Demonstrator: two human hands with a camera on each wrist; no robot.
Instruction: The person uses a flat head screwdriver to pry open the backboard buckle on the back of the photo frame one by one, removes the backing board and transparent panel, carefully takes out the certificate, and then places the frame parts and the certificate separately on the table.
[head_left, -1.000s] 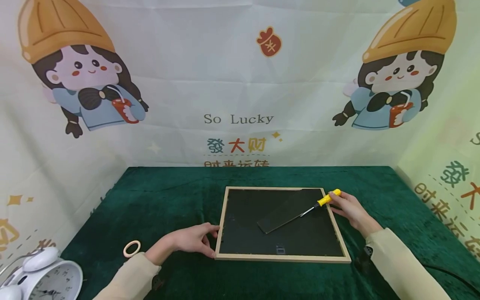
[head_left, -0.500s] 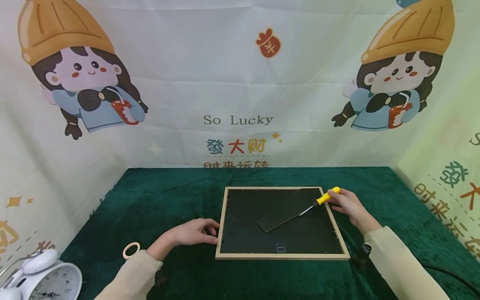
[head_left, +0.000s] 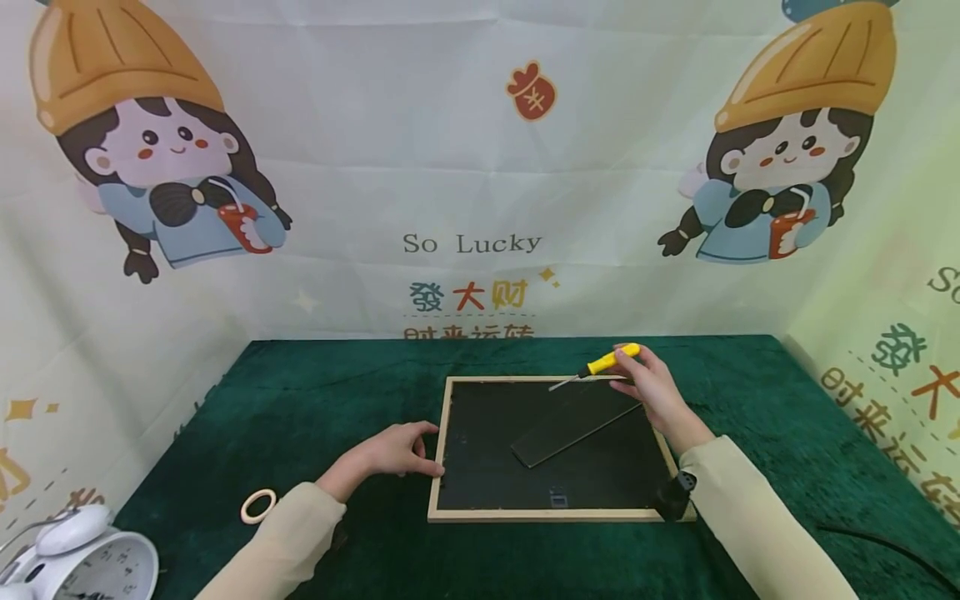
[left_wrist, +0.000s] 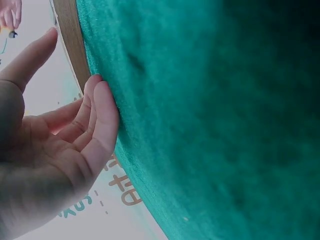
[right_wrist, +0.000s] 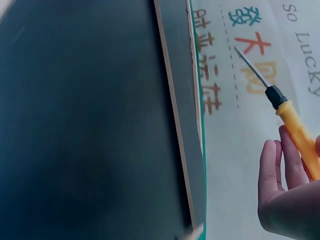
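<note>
A picture frame (head_left: 561,515) of pale wood lies with its black backing board (head_left: 480,450) upward. Across that board runs a long dark strip (head_left: 585,437), whose thin edge (right_wrist: 172,95) also shows close up in the right wrist view. My right hand (head_left: 656,396) grips the yellow handle of a screwdriver (head_left: 613,360) between thumb and fingers, its shaft pointing left over the frame's far edge. At the frame's left side is my left hand (head_left: 397,450), thumb tip at the wood; in the left wrist view its fingers (left_wrist: 102,120) are loosely bent beside the wooden edge.
Dark green cloth (head_left: 337,375) covers the table. A wooden ring (head_left: 258,507) lies left of my left forearm, and a white alarm clock (head_left: 105,562) stands at the near left corner. A black cable (head_left: 892,542) crosses the right side. Printed curtains hang behind.
My right hand has lifted the screwdriver off the strip's edge and carried it left and away to the frame's far side. My left hand has shifted slightly along the left edge.
</note>
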